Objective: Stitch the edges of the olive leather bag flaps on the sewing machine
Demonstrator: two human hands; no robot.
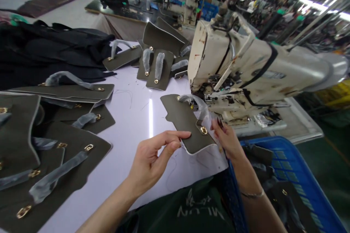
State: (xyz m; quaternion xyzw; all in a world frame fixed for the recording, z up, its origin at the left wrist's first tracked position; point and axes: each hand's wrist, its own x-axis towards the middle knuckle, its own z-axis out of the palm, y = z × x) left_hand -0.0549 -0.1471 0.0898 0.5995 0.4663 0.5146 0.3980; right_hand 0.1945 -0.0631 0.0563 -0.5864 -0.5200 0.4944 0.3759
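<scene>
Piece in hand: the olive panel (182, 118) lies flat on the white table (136, 116), close to its near edge and just in front of the sewing machine (246, 65). Its wrapped strap (198, 107) and gold buckle (203, 130) face up.
Left hand: our left hand (151, 158) pinches the panel's near edge, with the index finger stretched over the top, the thumb closing from below and the other fingers loosely curled.
Right hand: our right hand (226, 140) closes on the panel's right corner beside the buckle, fingertips tucked against the strap's wrap.
Done, as we judge it: the left piles (62, 142) and the back cluster (155, 65) hold like panels fitted with straps and buckles. We cannot tell whether they are stitched.
Left, as we judge it: the panel we hold is not under the needle. Dark pieces sit in the blue crate (287, 164), and we cannot tell what stage they are at.
Edges: the machine head hangs close over the panel's far end, and the table's corner lies just beside our right wrist.
Open room: a bare strip of table runs between the left piles and the panel. The right side is tight, between the machine and the crate.
Far left: black fabric (41, 51) is heaped well apart from the panel.
</scene>
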